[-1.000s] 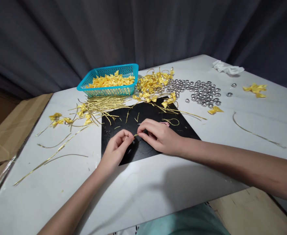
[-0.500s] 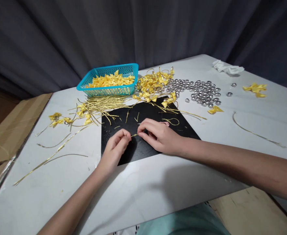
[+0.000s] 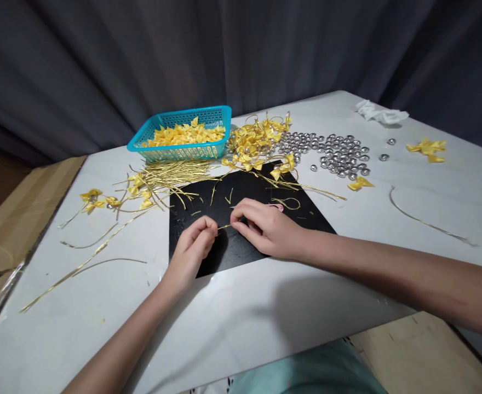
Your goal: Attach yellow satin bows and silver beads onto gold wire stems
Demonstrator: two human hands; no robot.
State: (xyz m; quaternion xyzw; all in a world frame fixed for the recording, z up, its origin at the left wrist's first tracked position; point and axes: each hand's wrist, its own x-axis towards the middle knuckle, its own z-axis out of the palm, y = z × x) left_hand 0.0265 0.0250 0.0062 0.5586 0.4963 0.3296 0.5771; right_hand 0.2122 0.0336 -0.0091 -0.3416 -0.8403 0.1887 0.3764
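Head view: gold cord (image 3: 224, 226) spans between left fingers (image 3: 211, 225) and right fingers (image 3: 237, 216).

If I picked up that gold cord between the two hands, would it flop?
Probably only a bit: strands in the gold pile lie mostly straight, though some curve. The gold cord is likely very light, being thin, and maybe slippery, since similar strands look shiny.

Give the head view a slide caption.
Left hand and right hand pinch a thin gold cord over a flat black mat.
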